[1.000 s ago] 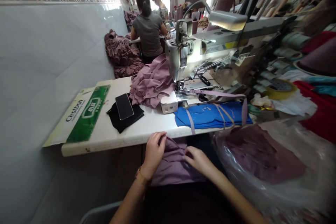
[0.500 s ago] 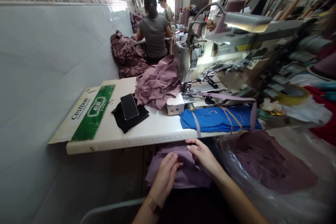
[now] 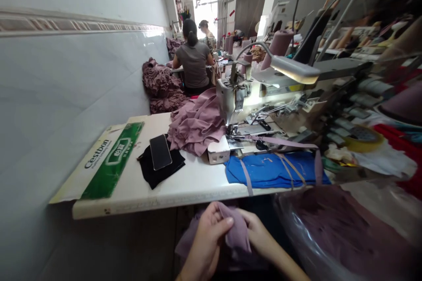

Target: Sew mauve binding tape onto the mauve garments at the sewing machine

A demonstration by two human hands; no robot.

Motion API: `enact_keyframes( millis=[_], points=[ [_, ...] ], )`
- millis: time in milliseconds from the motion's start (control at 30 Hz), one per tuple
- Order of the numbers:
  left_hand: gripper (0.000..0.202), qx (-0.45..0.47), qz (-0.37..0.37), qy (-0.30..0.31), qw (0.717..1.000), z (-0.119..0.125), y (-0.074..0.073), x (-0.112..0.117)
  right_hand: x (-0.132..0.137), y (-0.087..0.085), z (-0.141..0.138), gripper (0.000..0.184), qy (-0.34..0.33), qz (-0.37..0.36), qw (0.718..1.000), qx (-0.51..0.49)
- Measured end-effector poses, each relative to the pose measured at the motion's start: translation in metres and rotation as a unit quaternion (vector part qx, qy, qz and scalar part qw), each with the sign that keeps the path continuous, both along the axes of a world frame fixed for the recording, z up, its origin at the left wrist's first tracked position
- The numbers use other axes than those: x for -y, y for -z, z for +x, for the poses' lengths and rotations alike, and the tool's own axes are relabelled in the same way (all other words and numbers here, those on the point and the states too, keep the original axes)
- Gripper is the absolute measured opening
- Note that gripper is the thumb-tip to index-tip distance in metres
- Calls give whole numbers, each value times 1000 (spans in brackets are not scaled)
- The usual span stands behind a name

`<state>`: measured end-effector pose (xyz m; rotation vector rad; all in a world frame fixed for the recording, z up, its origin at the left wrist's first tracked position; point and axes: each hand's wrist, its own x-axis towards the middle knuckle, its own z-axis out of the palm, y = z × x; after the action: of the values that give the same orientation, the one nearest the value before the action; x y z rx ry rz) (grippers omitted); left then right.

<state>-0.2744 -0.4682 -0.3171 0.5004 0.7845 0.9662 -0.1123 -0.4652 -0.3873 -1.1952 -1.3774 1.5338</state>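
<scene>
Between my two hands, just below the table's front edge, is a piece of mauve fabric. My left hand is closed on it, thumb pressed on top. On the fabric's other side my right hand grips it too, its fingertips partly hidden behind the cloth. More mauve fabric lies beneath them at lap height. Beyond my hands stands a sewing machine with its lamp lit, and a mauve strip runs to its needle area.
On the white table are a phone on black cloth, a green-and-white packet, a mauve fabric heap and a folded blue cloth. A plastic bag of darker fabric sits at right. A person sits ahead.
My hands have closed on the mauve fabric and lifted part of it from the lap. They are closer together. The camera view has tilted up, so the table appears lower.
</scene>
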Motion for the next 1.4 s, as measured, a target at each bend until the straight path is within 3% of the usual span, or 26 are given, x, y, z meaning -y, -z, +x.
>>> enact_keyframes(
  millis=[167, 233, 300, 367, 500, 567, 633, 733, 867, 1033, 1200, 1300, 1400],
  points=[
    [43, -89, 165, -95, 978, 13, -39, -58, -54, -32, -6, 20, 88, 0, 990, -109],
    [43, -145, 247, -100, 953, 21, -47, -86, -73, -43, -4, 26, 108, 2, 984, -141],
    [29, -226, 338, -87, 909, 27, -49, -112, -85, -48, -2, 29, 129, 2, 978, -164],
    [18, -326, 438, -62, 836, 29, -47, -134, -89, -47, 1, 32, 144, -6, 974, -175],
    [31, -476, 604, 2, 639, 21, -37, -161, -83, -39, 5, 36, 134, -20, 978, -158],
    [35, -512, 651, 35, 560, 15, -34, -169, -76, -38, 5, 37, 114, -33, 982, -148],
    [37, -530, 680, 61, 502, 10, -35, -173, -66, -43, 6, 38, 90, -49, 982, -160],
    [42, -537, 711, 86, 447, 6, -39, -178, -51, -59, 12, 37, 62, -79, 969, -227],
    [45, -529, 727, 88, 428, 5, -42, -180, -45, -75, 25, 40, 77, -108, 953, -274],
    [40, -532, 708, 54, 461, 8, -38, -181, -82, -65, 19, 38, 127, -53, 969, -205],
    [40, -521, 689, 67, 500, 8, -37, -182, -110, -67, 4, 36, 134, -12, 964, -228],
    [38, -523, 674, 66, 517, 8, -39, -183, -106, -72, 10, 37, 130, -8, 968, -214],
    [38, -531, 665, 64, 521, 8, -42, -185, -87, -66, 26, 33, 120, -30, 984, -132]
  ],
)
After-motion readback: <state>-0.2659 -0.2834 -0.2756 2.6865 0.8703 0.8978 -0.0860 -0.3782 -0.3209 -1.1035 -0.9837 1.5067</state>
